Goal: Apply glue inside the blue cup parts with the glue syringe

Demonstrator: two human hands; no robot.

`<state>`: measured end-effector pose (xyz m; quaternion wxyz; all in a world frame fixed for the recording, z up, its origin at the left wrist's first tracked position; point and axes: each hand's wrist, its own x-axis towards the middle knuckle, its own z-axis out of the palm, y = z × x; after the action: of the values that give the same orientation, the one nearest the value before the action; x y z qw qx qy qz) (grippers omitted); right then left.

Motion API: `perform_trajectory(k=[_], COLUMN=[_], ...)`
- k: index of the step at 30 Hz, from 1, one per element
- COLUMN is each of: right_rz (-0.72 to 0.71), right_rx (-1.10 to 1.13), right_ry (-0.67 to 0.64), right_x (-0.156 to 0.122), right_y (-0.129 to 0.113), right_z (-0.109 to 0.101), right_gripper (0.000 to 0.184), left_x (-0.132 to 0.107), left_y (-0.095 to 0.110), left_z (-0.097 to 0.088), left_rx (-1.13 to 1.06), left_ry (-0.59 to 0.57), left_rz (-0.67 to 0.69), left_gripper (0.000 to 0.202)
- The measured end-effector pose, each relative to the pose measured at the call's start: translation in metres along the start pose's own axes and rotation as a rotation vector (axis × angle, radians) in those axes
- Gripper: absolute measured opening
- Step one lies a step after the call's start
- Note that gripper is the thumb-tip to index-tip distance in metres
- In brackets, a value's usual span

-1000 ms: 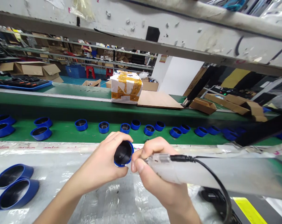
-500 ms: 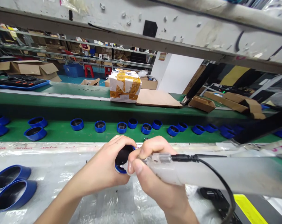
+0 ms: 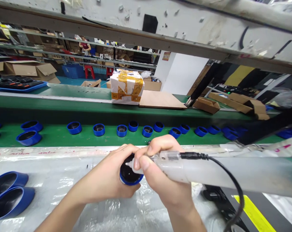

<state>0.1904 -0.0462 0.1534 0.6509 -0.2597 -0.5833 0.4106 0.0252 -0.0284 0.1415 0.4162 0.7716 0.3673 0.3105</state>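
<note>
Cup [image 3: 132, 178] at frame centre: round, smooth blue wall, black inside. Tube [image 3: 208, 169]: cloudy plastic, tapered nozzle [image 3: 132, 166], black cable [image 3: 194, 156]. Crinkled, shiny film [image 3: 63, 169] below. Left hand [image 3: 112, 174] curled around cup; right hand [image 3: 164, 178] grips tube, fingers pinched near nozzle, tip at cup's mouth; contact unclear.

And there, a bare left hand [image 3: 114, 170], smooth and slender, uncovered all the way along! Straight behind that hand, a slim left forearm [image 3: 68, 200], bare as far as visible. Over to a right hand [image 3: 162, 187], just as bare, with rounded knuckles [image 3: 165, 141] and a short thumbnail [image 3: 146, 162]! And below that hand, a narrower wrist [image 3: 181, 204] running into a right forearm [image 3: 188, 222], bare again.
</note>
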Motion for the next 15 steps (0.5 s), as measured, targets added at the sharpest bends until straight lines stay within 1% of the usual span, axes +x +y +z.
perform_trajectory(k=[4, 9, 15], right_rz=[0.020, 0.011, 0.007], right_rx=[0.003, 0.016, 0.001], right_ry=[0.024, 0.066, 0.100], right_x=[0.0009, 0.0023, 0.0025], right_y=[0.0007, -0.0003, 0.0000], right_z=[-0.0009, -0.0010, -0.0064], right_gripper=[0.029, 0.030, 0.031], left_x=[0.0000, -0.0021, -0.0011], left_y=[-0.0027, -0.0064, -0.0017], left_z=[0.0020, 0.0031, 0.0016], left_rx=[0.034, 0.031, 0.055], left_ry=[-0.002, -0.032, -0.039], left_rz=[-0.019, -0.043, -0.053], left_gripper=[0.034, 0.043, 0.042])
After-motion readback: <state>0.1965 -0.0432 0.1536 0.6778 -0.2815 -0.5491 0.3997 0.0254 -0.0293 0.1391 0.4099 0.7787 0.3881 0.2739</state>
